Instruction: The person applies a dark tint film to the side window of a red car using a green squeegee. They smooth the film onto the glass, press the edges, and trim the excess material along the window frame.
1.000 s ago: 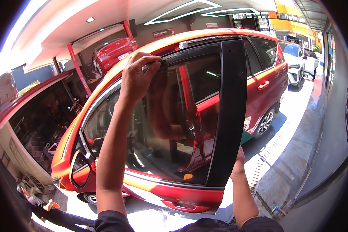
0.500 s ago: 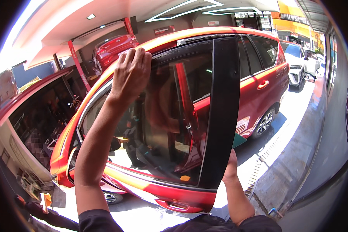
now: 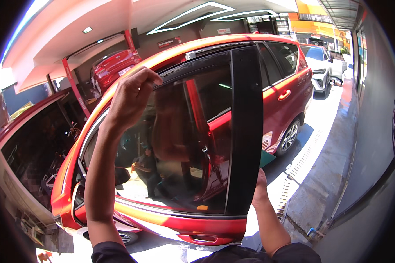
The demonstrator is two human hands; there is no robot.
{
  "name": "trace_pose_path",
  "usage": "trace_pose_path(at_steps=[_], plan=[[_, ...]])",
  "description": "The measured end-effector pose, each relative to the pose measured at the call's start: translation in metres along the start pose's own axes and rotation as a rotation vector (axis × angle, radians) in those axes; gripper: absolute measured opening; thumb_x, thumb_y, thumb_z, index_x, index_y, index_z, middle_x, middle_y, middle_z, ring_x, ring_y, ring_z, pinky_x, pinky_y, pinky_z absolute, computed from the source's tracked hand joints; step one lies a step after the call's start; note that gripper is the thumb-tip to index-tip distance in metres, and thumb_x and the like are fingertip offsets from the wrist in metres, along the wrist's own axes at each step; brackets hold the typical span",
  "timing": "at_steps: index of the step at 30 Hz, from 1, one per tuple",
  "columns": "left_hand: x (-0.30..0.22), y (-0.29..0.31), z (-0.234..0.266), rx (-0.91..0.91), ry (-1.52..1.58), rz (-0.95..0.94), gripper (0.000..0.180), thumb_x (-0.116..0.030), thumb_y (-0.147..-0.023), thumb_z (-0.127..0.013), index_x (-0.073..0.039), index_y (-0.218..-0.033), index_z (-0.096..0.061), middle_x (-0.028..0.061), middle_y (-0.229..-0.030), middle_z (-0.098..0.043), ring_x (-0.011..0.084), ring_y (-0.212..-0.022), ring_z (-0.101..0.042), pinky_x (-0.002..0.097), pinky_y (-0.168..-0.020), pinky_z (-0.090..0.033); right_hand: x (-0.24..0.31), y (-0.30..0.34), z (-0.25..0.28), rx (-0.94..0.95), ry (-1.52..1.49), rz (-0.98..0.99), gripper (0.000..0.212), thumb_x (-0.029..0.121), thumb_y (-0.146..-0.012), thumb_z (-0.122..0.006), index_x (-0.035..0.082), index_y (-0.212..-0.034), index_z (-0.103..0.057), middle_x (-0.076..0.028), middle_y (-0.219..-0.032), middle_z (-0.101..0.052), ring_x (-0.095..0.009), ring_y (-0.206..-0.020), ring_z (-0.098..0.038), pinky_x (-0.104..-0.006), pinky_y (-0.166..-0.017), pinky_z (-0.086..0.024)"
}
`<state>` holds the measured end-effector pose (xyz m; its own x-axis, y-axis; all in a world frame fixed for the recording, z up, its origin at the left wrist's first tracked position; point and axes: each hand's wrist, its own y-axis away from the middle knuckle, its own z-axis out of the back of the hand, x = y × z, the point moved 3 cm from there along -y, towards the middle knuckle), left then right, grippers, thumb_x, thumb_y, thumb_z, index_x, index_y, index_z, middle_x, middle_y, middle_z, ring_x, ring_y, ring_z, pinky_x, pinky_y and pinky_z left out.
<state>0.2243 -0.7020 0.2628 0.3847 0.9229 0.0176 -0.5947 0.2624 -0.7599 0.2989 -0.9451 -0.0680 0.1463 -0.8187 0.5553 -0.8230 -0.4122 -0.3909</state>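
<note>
An open red car door [image 3: 162,222] with a dark window [image 3: 180,144] and a broad black pillar strip [image 3: 245,131] stands upright before me. My left hand [image 3: 131,94] is at the top of the window frame, fingers curled in at its upper edge. Whatever they may pinch there is too small to make out. Low on the right, my right hand [image 3: 260,188] reaches behind the door's rear edge, which hides most of its fingers. Just above it a flat green piece [image 3: 268,159] sticks out from behind the door. Whether that hand holds it cannot be seen.
The red car's body [image 3: 276,109] stands behind the door. A second red car [image 3: 116,65] is up on a lift at the back left. A white car [image 3: 319,70] stands far right. A drain grate [image 3: 294,173] runs along the ground beside a grey wall [image 3: 377,131].
My left hand has shifted forward and down along the top of the frame, its wrist more bent. My right hand stays behind the rear edge. The whole view has turned slightly.
</note>
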Motion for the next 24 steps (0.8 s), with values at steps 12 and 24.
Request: trace_pose_path(at_steps=[12, 24], plan=[[0.022, -0.026, -0.022, -0.083, -0.160, -0.151, 0.010, -0.006, -0.095, -0.069, 0.000, -0.102, -0.072, 0.0072, -0.089, -0.063, 0.0194, -0.077, -0.064, 0.0333, -0.072, -0.051, -0.004, -0.001, 0.013, -0.207, 0.083, 0.015, 0.030, 0.016, -0.096, -0.069, 0.002, -0.123, -0.067, -0.001, -0.104, -0.072, -0.007, -0.089, -0.069, -0.0232, -0.077, -0.056], [0.006, -0.032, -0.037, -0.071, -0.941, -0.382, 0.016, -0.006, -0.098, -0.055, 0.002, -0.112, -0.057, 0.0187, -0.112, -0.061, 0.0358, -0.106, -0.062, 0.0465, -0.090, -0.052, -0.015, -0.001, 0.030, -0.017, -0.078, -0.103, 0.047, 0.011, -0.087, -0.069, -0.003, -0.132, -0.061, -0.009, -0.112, -0.072, -0.013, -0.094, -0.073, -0.0263, -0.079, -0.061]])
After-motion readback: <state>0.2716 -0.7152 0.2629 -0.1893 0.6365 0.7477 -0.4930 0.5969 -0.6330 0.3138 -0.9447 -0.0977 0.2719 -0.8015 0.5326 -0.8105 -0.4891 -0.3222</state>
